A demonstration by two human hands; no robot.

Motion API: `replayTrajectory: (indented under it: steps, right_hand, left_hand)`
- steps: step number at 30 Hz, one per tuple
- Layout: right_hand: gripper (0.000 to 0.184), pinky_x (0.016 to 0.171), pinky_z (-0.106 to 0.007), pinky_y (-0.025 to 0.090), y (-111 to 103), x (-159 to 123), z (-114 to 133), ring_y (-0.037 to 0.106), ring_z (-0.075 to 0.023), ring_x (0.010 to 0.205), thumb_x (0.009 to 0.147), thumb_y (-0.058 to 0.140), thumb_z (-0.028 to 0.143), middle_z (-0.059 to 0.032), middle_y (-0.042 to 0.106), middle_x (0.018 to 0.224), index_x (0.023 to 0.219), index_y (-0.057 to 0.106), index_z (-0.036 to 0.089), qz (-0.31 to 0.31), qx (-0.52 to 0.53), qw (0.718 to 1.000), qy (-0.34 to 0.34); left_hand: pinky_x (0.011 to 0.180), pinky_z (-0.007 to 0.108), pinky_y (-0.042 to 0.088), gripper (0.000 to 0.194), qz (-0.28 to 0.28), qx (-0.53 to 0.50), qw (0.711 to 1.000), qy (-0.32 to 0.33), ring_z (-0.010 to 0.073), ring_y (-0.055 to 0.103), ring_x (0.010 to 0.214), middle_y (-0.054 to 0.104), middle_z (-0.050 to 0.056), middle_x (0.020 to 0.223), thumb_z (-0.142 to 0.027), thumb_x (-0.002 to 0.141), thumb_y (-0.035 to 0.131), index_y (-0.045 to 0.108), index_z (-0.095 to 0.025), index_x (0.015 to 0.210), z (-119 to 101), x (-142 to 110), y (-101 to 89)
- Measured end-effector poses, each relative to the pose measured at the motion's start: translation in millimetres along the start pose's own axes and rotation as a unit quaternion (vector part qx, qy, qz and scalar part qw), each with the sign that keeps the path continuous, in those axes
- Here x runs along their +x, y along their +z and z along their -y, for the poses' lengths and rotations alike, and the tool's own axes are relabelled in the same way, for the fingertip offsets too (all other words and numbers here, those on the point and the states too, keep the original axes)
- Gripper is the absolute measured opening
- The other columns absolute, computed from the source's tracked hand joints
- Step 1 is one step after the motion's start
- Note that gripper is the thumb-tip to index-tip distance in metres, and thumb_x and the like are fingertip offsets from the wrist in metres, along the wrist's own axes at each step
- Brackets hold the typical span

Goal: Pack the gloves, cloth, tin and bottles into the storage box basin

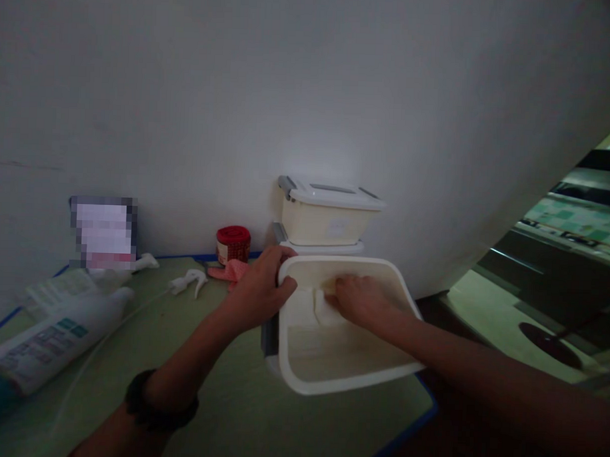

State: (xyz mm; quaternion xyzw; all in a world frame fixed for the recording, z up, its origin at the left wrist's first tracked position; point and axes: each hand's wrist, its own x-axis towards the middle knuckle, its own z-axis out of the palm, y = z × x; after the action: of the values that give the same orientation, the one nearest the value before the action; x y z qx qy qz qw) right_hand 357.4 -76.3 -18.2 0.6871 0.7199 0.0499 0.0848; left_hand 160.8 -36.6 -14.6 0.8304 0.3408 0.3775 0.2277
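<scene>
A cream plastic storage box [349, 385] with a white rim is tilted with its open top toward me. My left hand [270, 287] is closed on its left rim, thumb inside and fingers outside. Inside the box, my right hand [360, 300] is curled against the inner surface, slightly blurred. Its fingertips are on something pale that I cannot make out. Whitish flat shapes [303, 310] show beside those fingers, too unclear to name. A grey latch [270, 337] runs down the box's left side.
Behind stands a lidded cream box [325, 222] on another white lid, against the wall. Left are a white bottle [55, 340], a spray trigger [188, 282] with its tube, a red round container [233, 244] and a pink cloth [233, 273]. The green tabletop [219, 399] has blue edging.
</scene>
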Motion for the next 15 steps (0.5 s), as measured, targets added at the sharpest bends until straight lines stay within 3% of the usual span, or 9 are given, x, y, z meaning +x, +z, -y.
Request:
replayTrajectory:
  steps: [5,10,15]
  right_hand:
    - [0.037,0.065,-0.040,0.044,-8.3,-6.6,4.6,0.063,-0.0331,0.080,0.086,0.037,0.029,-0.0246,0.066,0.087,0.089,0.065,0.005,-0.007,-0.041,0.999,-0.034]
    - [0.032,0.061,-0.032,0.042,-6.6,-8.6,5.1,0.064,-0.0249,0.072,0.084,0.040,0.032,-0.0149,0.068,0.083,0.083,0.066,0.013,0.023,-0.019,0.993,-0.115]
    - [0.027,0.061,-0.028,0.040,-2.4,-1.9,0.9,0.062,-0.0200,0.070,0.081,0.042,0.025,-0.0125,0.068,0.082,0.080,0.066,0.012,0.047,0.008,0.987,-0.154]
  left_hand:
    - [0.073,0.038,0.046,0.030,0.006,0.002,1.000,-0.004,0.0211,0.055,0.084,0.057,0.009,0.096,-0.018,0.073,0.044,0.047,-0.014,0.102,0.7,0.2,1.6]
    - [0.074,0.037,0.045,0.029,0.002,-0.008,1.000,0.003,0.0202,0.055,0.084,0.057,0.009,0.096,-0.017,0.073,0.044,0.047,-0.015,0.102,1.2,-0.4,2.1]
    - [0.076,0.038,0.045,0.031,-0.002,-0.012,1.000,0.009,0.0203,0.055,0.085,0.056,0.008,0.097,-0.016,0.072,0.045,0.046,-0.015,0.102,2.1,-0.6,2.1]
